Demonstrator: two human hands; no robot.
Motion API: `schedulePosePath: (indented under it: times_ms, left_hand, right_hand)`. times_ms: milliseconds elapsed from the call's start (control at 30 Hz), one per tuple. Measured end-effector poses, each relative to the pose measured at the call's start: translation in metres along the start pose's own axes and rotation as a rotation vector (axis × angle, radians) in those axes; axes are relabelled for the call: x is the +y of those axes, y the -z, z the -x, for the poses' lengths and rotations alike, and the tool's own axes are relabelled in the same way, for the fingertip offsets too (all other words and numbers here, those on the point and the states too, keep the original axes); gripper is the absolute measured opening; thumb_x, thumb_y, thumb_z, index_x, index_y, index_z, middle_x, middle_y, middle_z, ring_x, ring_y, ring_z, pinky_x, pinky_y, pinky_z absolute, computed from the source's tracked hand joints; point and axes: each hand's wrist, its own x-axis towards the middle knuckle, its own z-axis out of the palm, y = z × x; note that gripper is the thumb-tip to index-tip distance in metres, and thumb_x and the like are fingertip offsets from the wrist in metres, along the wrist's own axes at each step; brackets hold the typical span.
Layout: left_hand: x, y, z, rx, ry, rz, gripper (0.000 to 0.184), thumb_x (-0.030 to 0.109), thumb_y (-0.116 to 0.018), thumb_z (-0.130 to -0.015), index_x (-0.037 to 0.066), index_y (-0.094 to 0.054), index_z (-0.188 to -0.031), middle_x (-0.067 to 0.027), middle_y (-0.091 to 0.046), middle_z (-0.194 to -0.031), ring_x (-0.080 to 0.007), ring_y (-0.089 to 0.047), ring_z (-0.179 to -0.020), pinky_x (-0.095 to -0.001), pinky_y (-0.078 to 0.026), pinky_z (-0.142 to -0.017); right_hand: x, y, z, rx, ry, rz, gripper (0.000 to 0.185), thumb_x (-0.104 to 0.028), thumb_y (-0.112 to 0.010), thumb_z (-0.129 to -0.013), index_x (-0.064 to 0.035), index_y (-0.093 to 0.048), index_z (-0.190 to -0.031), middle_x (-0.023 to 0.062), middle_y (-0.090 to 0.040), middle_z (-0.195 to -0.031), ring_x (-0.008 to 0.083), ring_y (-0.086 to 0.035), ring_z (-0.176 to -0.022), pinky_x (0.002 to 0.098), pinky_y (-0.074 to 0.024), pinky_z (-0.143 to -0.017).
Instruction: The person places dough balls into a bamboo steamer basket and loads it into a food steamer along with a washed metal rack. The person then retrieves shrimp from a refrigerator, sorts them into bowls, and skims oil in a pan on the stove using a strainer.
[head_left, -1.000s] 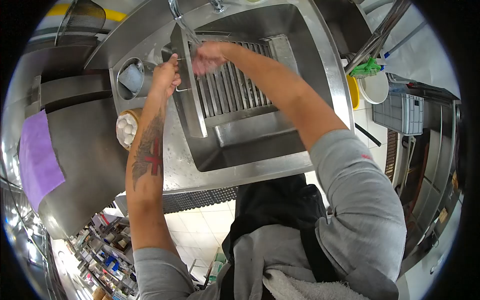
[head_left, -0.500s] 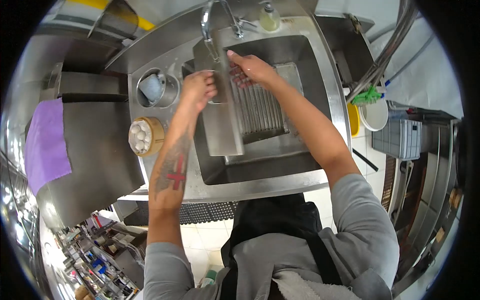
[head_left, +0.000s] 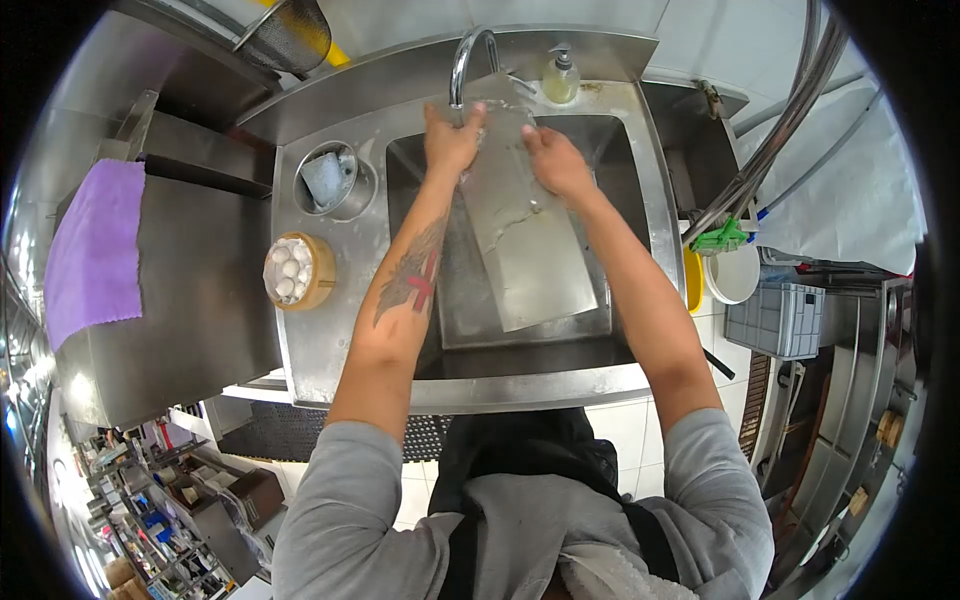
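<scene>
"Left hand (head_left: pixel 452 142) spread wide at the panel's (head_left: pixel 540 265) left edge, right hand (head_left: pixel 562 165) at the other — is that one gripping?"

"Can't tell; its fingers are partly hidden. The panel slants over the sink (head_left: pixel 520 360), near the tap (head_left: pixel 460 70)."

"Step?"

"Rinsing, I'd judge — its face looks wet."

"And next?"

"Calls for a firm hold on both edges, I think."

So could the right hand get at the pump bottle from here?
Likely yes: nothing visible stands between the right hand and the pump bottle behind the sink, though that hand is at the metal panel.
</scene>
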Motion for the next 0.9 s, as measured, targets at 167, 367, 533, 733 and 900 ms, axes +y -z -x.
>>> schedulePosePath:
  times_ms: [167, 367, 533, 733, 900]
  left_hand:
    - [-0.03, 0.055, 0.009, 0.098, -0.168, 0.015, 0.088, 0.053, -0.061, -0.09, 0.004, -0.024, -0.153, -0.0337, -0.033, -0.149, -0.043, -0.034, -0.14, -0.043, -0.029, -0.114]
    - [-0.07, 0.1, 0.063, -0.174, -0.817, -0.118, 0.044, 0.033, -0.062, -0.091, 0.007, -0.06, -0.126, -0.022, -0.044, -0.143, -0.0461, -0.036, -0.136, -0.0476, -0.032, -0.111]
    - [-0.019, 0.116, 0.09, -0.4, -1.108, -0.272, 0.034, 0.034, -0.076, -0.075, 0.005, -0.063, -0.089, -0.0132, -0.061, -0.102, -0.0315, -0.058, -0.101, -0.0421, -0.045, -0.093]
    - [-0.012, 0.11, 0.096, -0.732, -1.159, -0.43, 0.038, 0.038, -0.08, -0.067, 0.011, -0.054, -0.06, -0.0051, -0.048, -0.061, -0.0271, -0.052, -0.067, -0.0375, -0.041, -0.071]
    - [-0.029, 0.134, 0.156, -0.665, -0.96, -0.455, 0.029, 0.03, -0.078, -0.069, 0.012, -0.056, -0.064, -0.0039, -0.052, -0.066, -0.0247, -0.052, -0.07, -0.0357, -0.037, -0.074]
  right_hand:
    - [-0.037, -0.068, -0.021, -0.06, 0.074, 0.117, 0.054, -0.044, -0.04, -0.102, 0.0042, -0.063, -0.107, 0.0306, -0.062, -0.111, 0.0471, -0.058, -0.109, 0.0517, -0.0455, -0.095]
    - [-0.041, -0.09, -0.026, -0.294, 0.285, 0.21, 0.06, -0.047, -0.036, -0.102, 0.006, -0.065, -0.101, 0.0321, -0.063, -0.109, 0.0469, -0.059, -0.107, 0.0511, -0.0464, -0.094]
    - [-0.036, -0.08, -0.011, -0.263, 0.247, 0.278, 0.058, -0.044, -0.037, -0.102, 0.0065, -0.065, -0.104, 0.0278, -0.066, -0.102, 0.0428, -0.065, -0.093, 0.0443, -0.05, -0.091]
    - [-0.009, 0.01, 0.013, -0.55, -0.135, -0.175, 0.05, -0.041, -0.051, -0.098, 0.0066, -0.068, -0.1, 0.0196, -0.069, -0.086, 0.0271, -0.068, -0.063, 0.0341, -0.0536, -0.08]
    - [0.045, 0.016, -0.081, -0.241, 0.298, 0.645, 0.034, -0.032, -0.064, -0.093, 0.0015, -0.064, -0.097, 0.0162, -0.069, -0.095, 0.0163, -0.068, -0.086, 0.0333, -0.0551, -0.072]
